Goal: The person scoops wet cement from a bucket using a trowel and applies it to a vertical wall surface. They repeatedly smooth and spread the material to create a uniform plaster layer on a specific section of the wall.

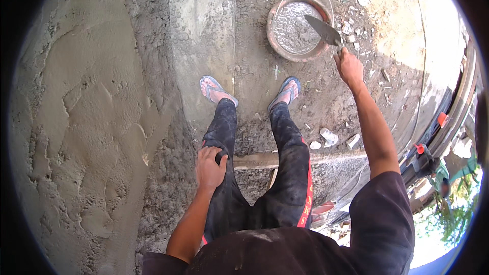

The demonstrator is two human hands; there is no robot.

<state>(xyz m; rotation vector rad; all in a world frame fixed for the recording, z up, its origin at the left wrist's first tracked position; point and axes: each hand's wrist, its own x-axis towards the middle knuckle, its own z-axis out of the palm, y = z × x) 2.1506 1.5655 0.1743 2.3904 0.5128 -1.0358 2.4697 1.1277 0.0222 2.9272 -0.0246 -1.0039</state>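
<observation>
My right hand (350,67) is closed round the handle of a pointed trowel (324,30). The trowel's grey blade reaches over the right side of a round bucket (271,34) with a thin wire handle. Inside the bucket lies wet grey mortar (295,26); whether the blade touches it I cannot tell. My left hand (210,167) rests on my left thigh, fingers spread over the dark trousers, holding nothing. To my left a broad surface is coated in wet mortar (97,97), smooth in places and ridged in others.
A pale board-like strip (202,30) runs beside my left foot. Stone chips (348,28) and a crumpled plastic cup (329,136) litter the ground on the right. A wooden edge (254,160) crosses behind my feet. A thin cable (424,46) runs along the far right.
</observation>
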